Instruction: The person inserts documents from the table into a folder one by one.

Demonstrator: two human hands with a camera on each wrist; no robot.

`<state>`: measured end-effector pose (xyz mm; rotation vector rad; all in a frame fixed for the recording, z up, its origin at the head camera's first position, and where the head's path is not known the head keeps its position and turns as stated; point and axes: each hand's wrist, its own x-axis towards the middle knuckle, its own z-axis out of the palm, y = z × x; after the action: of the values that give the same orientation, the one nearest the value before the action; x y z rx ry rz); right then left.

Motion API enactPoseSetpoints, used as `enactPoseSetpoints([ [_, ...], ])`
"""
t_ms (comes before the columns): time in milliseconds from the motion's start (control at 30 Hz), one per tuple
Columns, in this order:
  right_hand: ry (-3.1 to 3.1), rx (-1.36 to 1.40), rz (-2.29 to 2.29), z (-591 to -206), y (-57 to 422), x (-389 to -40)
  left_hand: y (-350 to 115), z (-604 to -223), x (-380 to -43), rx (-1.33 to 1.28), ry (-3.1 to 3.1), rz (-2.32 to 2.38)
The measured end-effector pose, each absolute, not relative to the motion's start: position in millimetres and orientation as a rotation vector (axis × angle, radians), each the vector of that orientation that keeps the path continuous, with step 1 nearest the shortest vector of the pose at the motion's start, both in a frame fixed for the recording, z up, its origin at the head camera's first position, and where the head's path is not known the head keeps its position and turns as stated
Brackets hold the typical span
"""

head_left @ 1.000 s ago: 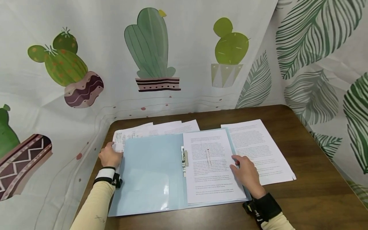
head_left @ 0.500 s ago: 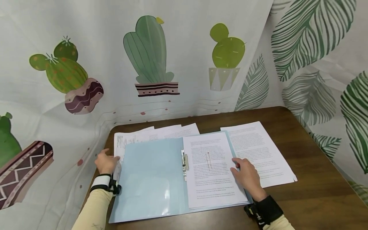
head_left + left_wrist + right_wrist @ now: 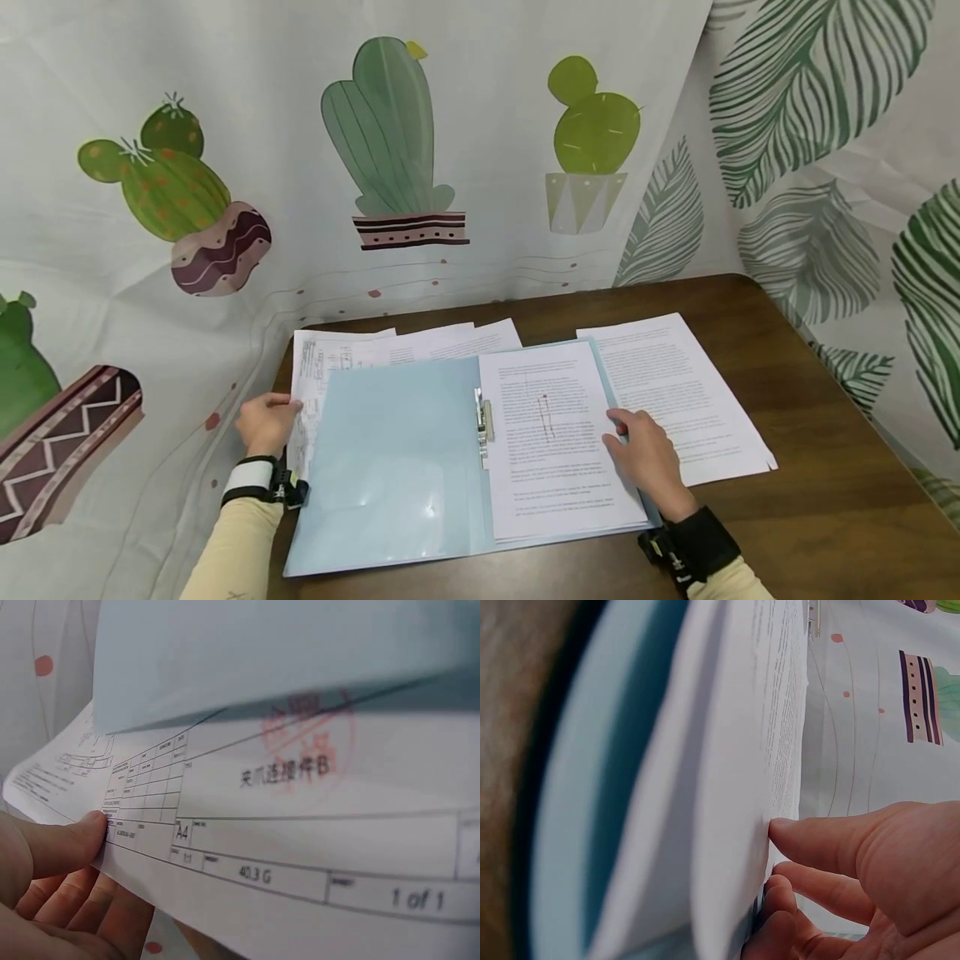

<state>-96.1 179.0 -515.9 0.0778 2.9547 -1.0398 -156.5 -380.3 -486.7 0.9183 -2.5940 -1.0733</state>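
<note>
A light blue folder [image 3: 397, 458] lies spread open, a metal clip [image 3: 483, 417] along its spine. Printed pages [image 3: 555, 483] rest on its right half. At the folder's left edge my left hand [image 3: 264, 423] pinches a drawing sheet [image 3: 306, 362]; in the left wrist view the thumb presses on top, with the fingers below. Part of that sheet, with its red stamp [image 3: 309, 742] and table of text, sticks out from under the folder. My right hand [image 3: 647, 454] grips the folder's right edge, its thumb on the pages and its other fingers curled at the edge.
More white sheets [image 3: 442, 340] poke out behind the folder's top edge. Loose printed pages [image 3: 690, 417] lie on the brown table [image 3: 810, 517] at the right, partly under the folder. A cactus-print cloth [image 3: 495, 167] hangs behind the table.
My left hand has moved left and a little toward me, and the drawing sheet now shows further out at the folder's left. The right hand keeps its place on the folder's edge.
</note>
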Motion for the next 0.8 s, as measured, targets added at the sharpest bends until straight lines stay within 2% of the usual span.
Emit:
enactPoseSetpoints([
  [400,2.964,0.067,-1.042,-515.4,179.1,-96.7,-367.6,-443.9,-151.6,0.591,-2.491,-0.816],
  [800,2.966,0.066,-1.044,-513.7,178.6,-96.6,-347.7,-401.5,-152.0,0.393,-2.400,-0.627],
])
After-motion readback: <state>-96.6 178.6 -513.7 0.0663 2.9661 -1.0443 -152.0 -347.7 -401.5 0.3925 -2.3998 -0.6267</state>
